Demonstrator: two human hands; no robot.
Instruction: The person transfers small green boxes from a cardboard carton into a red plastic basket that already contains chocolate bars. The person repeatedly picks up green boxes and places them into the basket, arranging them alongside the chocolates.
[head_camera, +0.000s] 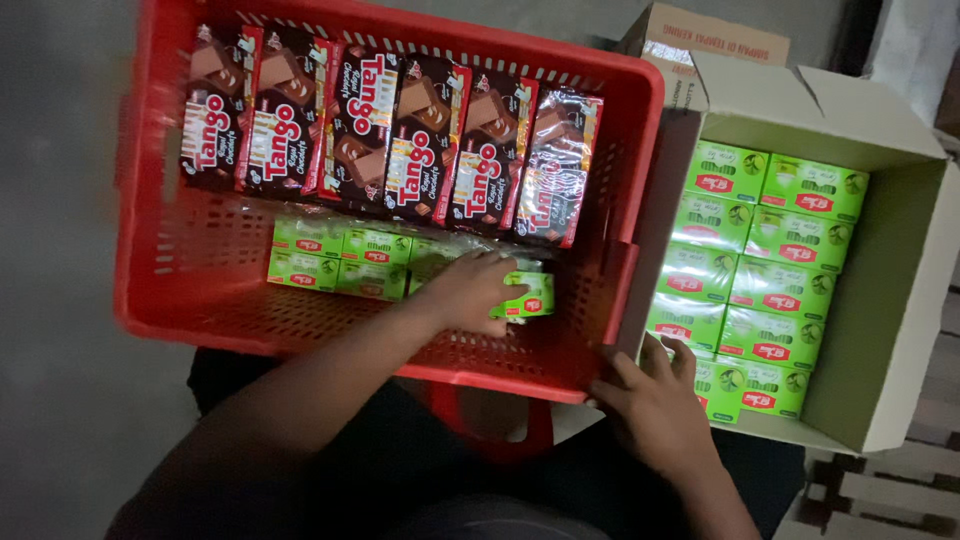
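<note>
A: How is the scene lit?

B: Dim, uneven light is seen overall. The floor (60, 330) at 9 o'clock is left in grey murk, and the lower edge towards 6 o'clock is sunk in near-black shadow.

A: Where is it brightest?

B: The open cardboard box (900, 330) at 3 o'clock is lit most strongly; its flaps are rendered pale.

A: Any glare?

B: Glare is thrown off the clear-wrapped pack (556, 160) in the red crate (190, 290).

A: And sharpness?

B: Slight motion blur is noted across the crate's left rim, and grain is visible in the dark areas. The crate's edges are bowed slightly towards the frame borders.
</note>
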